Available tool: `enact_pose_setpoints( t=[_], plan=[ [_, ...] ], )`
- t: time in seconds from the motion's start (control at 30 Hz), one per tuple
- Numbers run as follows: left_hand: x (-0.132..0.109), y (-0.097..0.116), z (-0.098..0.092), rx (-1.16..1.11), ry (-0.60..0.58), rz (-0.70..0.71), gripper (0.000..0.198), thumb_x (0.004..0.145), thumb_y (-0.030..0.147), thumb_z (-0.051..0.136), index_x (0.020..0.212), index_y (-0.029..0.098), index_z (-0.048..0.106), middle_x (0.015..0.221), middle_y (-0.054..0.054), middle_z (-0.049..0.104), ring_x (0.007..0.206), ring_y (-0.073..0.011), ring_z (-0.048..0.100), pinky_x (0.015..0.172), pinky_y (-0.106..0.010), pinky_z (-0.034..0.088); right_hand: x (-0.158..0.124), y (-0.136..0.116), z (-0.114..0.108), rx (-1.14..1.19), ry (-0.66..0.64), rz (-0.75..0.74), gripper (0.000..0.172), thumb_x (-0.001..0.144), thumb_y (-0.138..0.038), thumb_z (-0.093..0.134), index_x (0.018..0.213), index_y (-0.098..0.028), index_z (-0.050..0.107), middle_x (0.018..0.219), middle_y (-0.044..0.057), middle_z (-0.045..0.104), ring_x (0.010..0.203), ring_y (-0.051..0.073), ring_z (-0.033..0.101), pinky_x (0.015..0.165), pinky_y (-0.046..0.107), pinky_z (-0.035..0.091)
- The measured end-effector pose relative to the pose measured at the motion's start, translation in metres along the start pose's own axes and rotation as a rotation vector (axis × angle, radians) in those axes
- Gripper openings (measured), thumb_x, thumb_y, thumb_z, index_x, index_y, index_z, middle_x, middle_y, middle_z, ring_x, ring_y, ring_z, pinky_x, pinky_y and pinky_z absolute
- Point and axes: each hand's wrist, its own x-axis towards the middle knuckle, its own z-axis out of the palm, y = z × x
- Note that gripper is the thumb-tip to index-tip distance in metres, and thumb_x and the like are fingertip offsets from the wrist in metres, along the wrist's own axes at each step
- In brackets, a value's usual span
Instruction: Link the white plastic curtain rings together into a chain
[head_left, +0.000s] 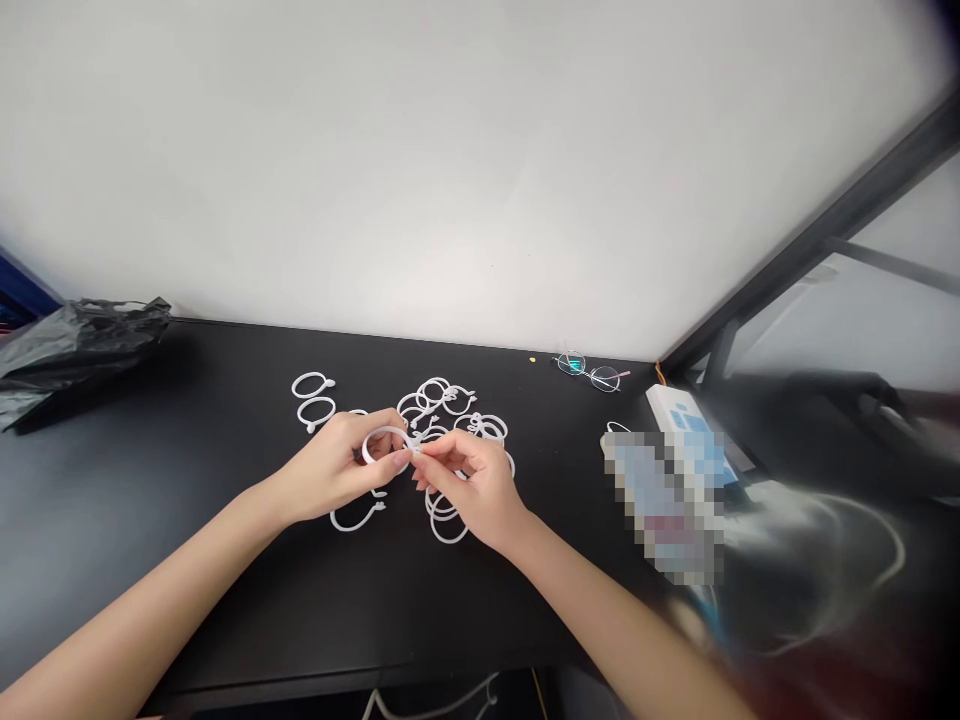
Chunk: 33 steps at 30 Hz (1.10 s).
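Far left of the grip, shows a crumpled black plastic bag (82, 345), lying on the black desk (300, 610) near the foot of the pale wall (450, 180). Closer, just beyond the left wrist, shows a pair of rings (330, 384), white and set apart from the others. Just on the near side of the left hand (352, 462), shows a flat-lying ring (349, 528) with a small clip end. At the grip itself, holds one white ring (366, 452) raised above the desk, clasped between left thumb and fingers, and pinched at its clip end, on the right, by the thumb and fingertips of the right hand (480, 485). Directly beyond and partly beneath the grip, shows a loose heap of rings (450, 396), overlapping, partly hidden by both hands; on the near side, more rings (448, 541) beside the right hand. Farther right and beyond, shows a tiny yellow speck (532, 359), then thin-framed glasses (583, 373). Well to the right of the grip, shows a white box (671, 408) with blue patches, beside a pixelated oblong object (652, 500), too masked to identify.
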Motion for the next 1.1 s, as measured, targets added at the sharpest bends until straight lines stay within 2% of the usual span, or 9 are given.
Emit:
enact_pose_setpoints(
  t=[0.2, 0.37, 0.5, 0.6, 0.73, 0.83, 0.97, 1.1],
  plan=[
    [-0.001, -0.004, 0.002, 0.056, 0.018, 0.036, 0.029, 0.091, 0.04, 0.046, 0.071, 0.019, 0.048, 0.05, 0.006, 0.04, 0.047, -0.0086, 0.033, 0.048, -0.02, 0.031, 0.0, -0.002, 0.0, 0.054, -0.03, 0.088, 0.023, 0.082, -0.041, 0.068, 0.081, -0.018, 0.067, 0.07, 0.001, 0.069, 0.061, 0.013, 0.068, 0.059, 0.026, 0.06],
    [-0.001, -0.003, 0.004, 0.094, 0.04, 0.049, 0.03, 0.091, 0.042, 0.046, 0.072, 0.019, 0.049, 0.051, 0.006, 0.039, 0.048, -0.0089, 0.033, 0.049, -0.02, 0.032, 0.002, 0.0, 0.0, 0.053, 0.003, 0.072, 0.023, 0.081, -0.04, 0.069, 0.08, -0.017, 0.068, 0.07, 0.001, 0.069, 0.059, 0.014, 0.068, 0.059, 0.027, 0.06],
    [0.0, -0.004, 0.001, 0.202, 0.041, 0.059, 0.029, 0.092, 0.045, 0.046, 0.082, 0.019, 0.055, 0.057, 0.004, 0.048, 0.05, -0.0102, 0.042, 0.051, -0.02, 0.035, 0.006, 0.0, -0.002, 0.066, 0.059, 0.065, 0.02, 0.08, -0.038, 0.071, 0.085, -0.018, 0.07, 0.071, 0.002, 0.07, 0.058, 0.014, 0.068, 0.057, 0.027, 0.06],
    [0.0, -0.011, -0.002, 0.37, 0.123, 0.023, 0.034, 0.085, 0.054, 0.056, 0.084, 0.02, 0.057, 0.064, 0.001, 0.055, 0.05, -0.0119, 0.047, 0.052, -0.022, 0.034, 0.007, -0.002, -0.004, 0.076, 0.102, 0.063, 0.02, 0.081, -0.036, 0.07, 0.09, -0.018, 0.07, 0.072, 0.002, 0.07, 0.057, 0.013, 0.067, 0.056, 0.025, 0.059],
    [0.0, -0.02, -0.007, 0.561, 0.3, -0.097, 0.04, 0.081, 0.06, 0.059, 0.084, 0.021, 0.059, 0.077, -0.006, 0.065, 0.056, -0.0181, 0.056, 0.052, -0.025, 0.029, 0.007, -0.003, -0.007, 0.046, 0.128, 0.055, 0.018, 0.085, -0.036, 0.066, 0.084, -0.018, 0.068, 0.071, 0.002, 0.069, 0.055, 0.011, 0.065, 0.054, 0.024, 0.057],
    [0.0, -0.022, -0.011, 0.666, 0.369, -0.238, 0.044, 0.08, 0.064, 0.057, 0.081, 0.021, 0.058, 0.077, -0.009, 0.066, 0.057, -0.022, 0.057, 0.05, -0.026, 0.024, 0.007, -0.003, -0.006, 0.038, 0.119, 0.053, 0.019, 0.086, -0.036, 0.065, 0.081, -0.018, 0.067, 0.07, 0.001, 0.068, 0.054, 0.011, 0.064, 0.055, 0.025, 0.057],
    [0.0, -0.013, -0.019, 0.768, 0.336, -0.446, 0.05, 0.083, 0.069, 0.048, 0.083, 0.02, 0.056, 0.068, -0.009, 0.065, 0.054, -0.0234, 0.059, 0.05, -0.025, 0.024, 0.007, -0.004, -0.003, 0.042, 0.11, 0.056, 0.018, 0.085, -0.034, 0.065, 0.078, -0.018, 0.066, 0.069, 0.001, 0.067, 0.054, 0.011, 0.063, 0.055, 0.024, 0.057],
    [0.0, -0.01, -0.026, 0.826, 0.237, -0.625, 0.051, 0.091, 0.064, 0.033, 0.095, 0.018, 0.057, 0.082, -0.013, 0.069, 0.069, -0.0324, 0.066, 0.055, -0.029, 0.036, 0.007, -0.005, -0.002, 0.036, 0.125, 0.061, 0.019, 0.085, -0.035, 0.065, 0.076, -0.017, 0.065, 0.068, 0.0, 0.065, 0.054, 0.011, 0.064, 0.053, 0.024, 0.057]
  ],
)
